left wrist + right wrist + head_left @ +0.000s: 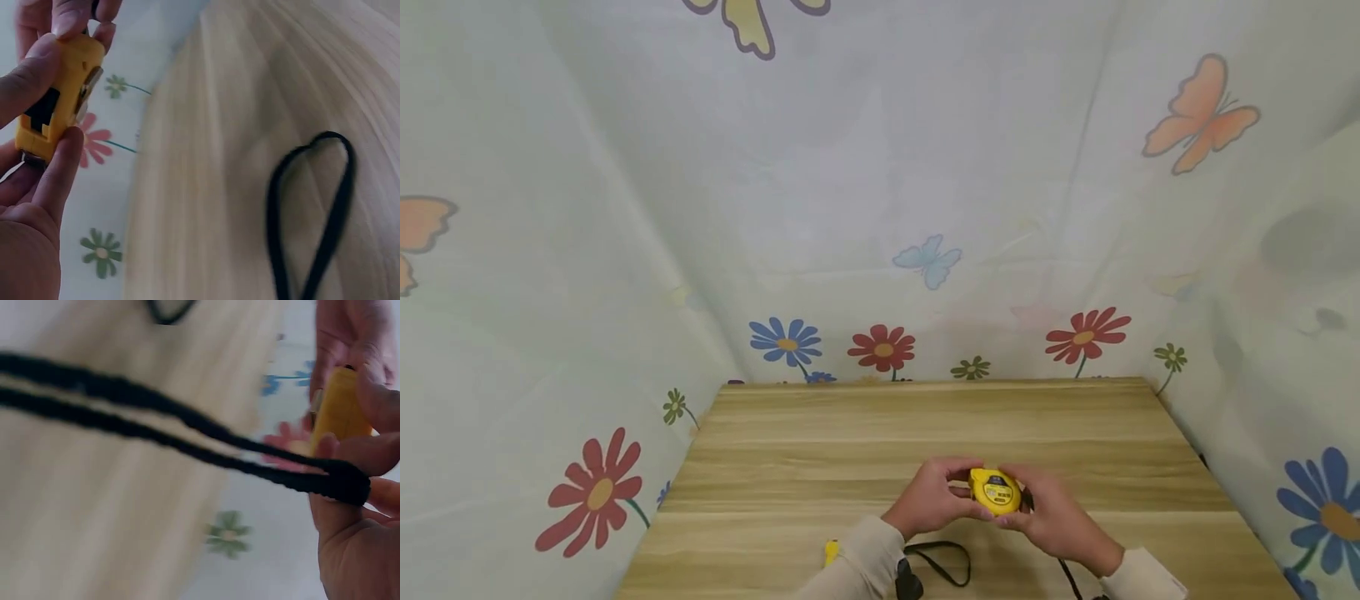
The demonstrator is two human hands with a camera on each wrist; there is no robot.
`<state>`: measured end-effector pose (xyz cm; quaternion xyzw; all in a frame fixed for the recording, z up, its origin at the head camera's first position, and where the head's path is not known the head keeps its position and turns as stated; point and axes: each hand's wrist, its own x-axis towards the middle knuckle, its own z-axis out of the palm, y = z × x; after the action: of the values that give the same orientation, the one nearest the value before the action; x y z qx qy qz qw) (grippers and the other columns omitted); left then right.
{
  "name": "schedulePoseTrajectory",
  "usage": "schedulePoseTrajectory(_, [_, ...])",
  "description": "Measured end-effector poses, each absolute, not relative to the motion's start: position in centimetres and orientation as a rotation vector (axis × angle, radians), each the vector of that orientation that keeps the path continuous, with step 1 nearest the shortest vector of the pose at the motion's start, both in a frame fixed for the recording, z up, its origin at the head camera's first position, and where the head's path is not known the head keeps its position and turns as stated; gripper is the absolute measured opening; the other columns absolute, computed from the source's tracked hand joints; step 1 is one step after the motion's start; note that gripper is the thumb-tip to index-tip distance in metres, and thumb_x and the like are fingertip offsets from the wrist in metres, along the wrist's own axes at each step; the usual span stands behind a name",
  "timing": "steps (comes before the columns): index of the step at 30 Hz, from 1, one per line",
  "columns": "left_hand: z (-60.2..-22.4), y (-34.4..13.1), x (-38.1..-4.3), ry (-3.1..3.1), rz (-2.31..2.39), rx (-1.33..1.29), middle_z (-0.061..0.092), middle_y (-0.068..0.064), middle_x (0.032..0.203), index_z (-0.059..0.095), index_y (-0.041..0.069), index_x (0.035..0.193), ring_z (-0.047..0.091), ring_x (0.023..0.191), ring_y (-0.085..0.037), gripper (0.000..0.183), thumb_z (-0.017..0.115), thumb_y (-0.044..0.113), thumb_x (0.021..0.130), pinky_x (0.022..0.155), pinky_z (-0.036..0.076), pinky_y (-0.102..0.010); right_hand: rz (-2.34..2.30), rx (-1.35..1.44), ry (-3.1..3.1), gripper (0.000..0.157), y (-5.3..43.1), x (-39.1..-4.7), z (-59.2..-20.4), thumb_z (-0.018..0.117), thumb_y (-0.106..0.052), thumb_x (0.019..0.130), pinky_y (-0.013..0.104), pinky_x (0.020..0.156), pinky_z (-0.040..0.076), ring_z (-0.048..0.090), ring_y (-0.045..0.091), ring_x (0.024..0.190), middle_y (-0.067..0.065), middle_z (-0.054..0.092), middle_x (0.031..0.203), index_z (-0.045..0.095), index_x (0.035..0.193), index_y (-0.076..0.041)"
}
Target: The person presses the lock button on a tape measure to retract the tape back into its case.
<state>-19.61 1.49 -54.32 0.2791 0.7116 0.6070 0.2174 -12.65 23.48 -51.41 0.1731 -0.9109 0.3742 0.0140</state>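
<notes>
Both hands hold a yellow tape measure [997, 492] up over the table, its dark-labelled face toward the head camera. My left hand [931, 502] grips one side with thumb and fingers; in the left wrist view a black part and a metal clip show on the case. On the other side, my right hand [1051, 514] pinches the case between thumb and fingers. A black wrist cord [156, 434] hangs from the tape measure at the right hand and runs across the right wrist view.
On the wood-grain table [805, 454] lies a black cord loop [273, 212], near the left sleeve. A small yellow object [831, 550] is partly hidden behind that sleeve. A cloth with flowers and butterflies [820, 208] hangs around the table's back and sides.
</notes>
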Motion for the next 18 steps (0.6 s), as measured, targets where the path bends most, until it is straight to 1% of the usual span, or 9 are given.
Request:
schedulePoseTrajectory(3, [-56.4, 2.0, -19.8, 2.055, 1.571, 0.802, 0.067, -0.006, 0.139, 0.062, 0.004, 0.143, 0.068, 0.115, -0.006, 0.064, 0.088, 0.014, 0.085, 0.090, 0.060, -0.021, 1.208, 0.503, -2.854, 0.070, 23.7, -12.5, -53.9, 0.086, -0.027, 0.086, 0.035, 0.087, 0.059, 0.067, 0.035, 0.118, 0.026, 0.066, 0.135, 0.058, 0.139, 0.009])
schedulePoseTrajectory(6, [-58.1, 2.5, -19.8, 2.198, 1.425, 0.861, 0.071, -0.003, 0.132, 0.066, 0.006, 0.138, 0.068, 0.105, 0.000, 0.062, 0.090, 0.018, 0.083, 0.085, 0.058, -0.017, 1.170, 0.511, -2.879, 0.069, 24.1, -12.5, -55.7, 0.087, -0.027, 0.085, 0.045, 0.094, 0.058, 0.065, 0.041, 0.122, 0.025, 0.066, 0.135, 0.059, 0.138, 0.008])
schedulePoseTrajectory(7, [-58.6, 2.7, -19.8, 2.253, 1.369, 0.885, 0.073, -0.002, 0.128, 0.068, 0.007, 0.136, 0.068, 0.101, 0.002, 0.059, 0.091, 0.019, 0.082, 0.083, 0.058, -0.016, 1.147, 0.518, -2.884, 0.068, 24.1, -12.6, -56.3, 0.088, -0.026, 0.085, 0.047, 0.095, 0.058, 0.066, 0.040, 0.121, 0.023, 0.067, 0.134, 0.060, 0.137, 0.008])
schedulePoseTrajectory(8, [-59.0, 2.9, -19.7, 2.318, 1.300, 0.910, 0.075, 0.000, 0.124, 0.070, 0.008, 0.133, 0.067, 0.098, 0.003, 0.058, 0.092, 0.021, 0.081, 0.082, 0.057, -0.015, 1.130, 0.522, -2.895, 0.068, 24.2, -12.5, -56.8, 0.088, -0.026, 0.084, 0.047, 0.095, 0.058, 0.066, 0.039, 0.121, 0.022, 0.067, 0.134, 0.060, 0.136, 0.007])
schedulePoseTrajectory(10, [-59.8, 3.3, -19.5, 2.441, 1.152, 0.939, 0.076, 0.002, 0.121, 0.072, 0.008, 0.130, 0.067, 0.099, 0.002, 0.058, 0.093, 0.025, 0.079, 0.083, 0.056, -0.016, 1.077, 0.535, -2.916, 0.066, 24.3, -12.5, -57.9, 0.088, -0.027, 0.084, 0.045, 0.096, 0.057, 0.067, 0.037, 0.119, 0.019, 0.068, 0.133, 0.061, 0.135, 0.006])
schedulePoseTrajectory(14, [-60.8, 4.2, -19.0, 2.590, 0.869, 0.990, 0.077, 0.005, 0.113, 0.075, 0.009, 0.125, 0.065, 0.100, 0.002, 0.057, 0.094, 0.032, 0.077, 0.085, 0.054, -0.017, 1.020, 0.561, -2.953, 0.065, 24.8, -12.1, -59.7, 0.086, -0.032, 0.086, 0.038, 0.094, 0.057, 0.067, 0.031, 0.116, 0.013, 0.068, 0.132, 0.061, 0.135, 0.003])
schedulePoseTrajectory(17, [-61.1, 4.8, -18.9, 2.635, 0.767, 1.029, 0.076, 0.010, 0.102, 0.077, 0.013, 0.114, 0.063, 0.089, 0.004, 0.045, 0.094, 0.033, 0.078, 0.080, 0.052, -0.016, 0.982, 0.587, -2.937, 0.065, 25.2, -12.0, -60.4, 0.084, -0.034, 0.087, 0.037, 0.094, 0.057, 0.067, 0.030, 0.116, 0.011, 0.067, 0.132, 0.060, 0.136, 0.002])
schedulePoseTrajectory(18, [-61.0, 4.9, -18.9, 2.647, 0.741, 1.034, 0.076, 0.010, 0.102, 0.077, 0.013, 0.115, 0.063, 0.090, 0.003, 0.045, 0.093, 0.034, 0.079, 0.080, 0.052, -0.016, 0.970, 0.597, -2.935, 0.066, 25.3, -12.1, -60.5, 0.083, -0.035, 0.088, 0.038, 0.094, 0.057, 0.067, 0.030, 0.116, 0.011, 0.067, 0.133, 0.060, 0.137, 0.002])
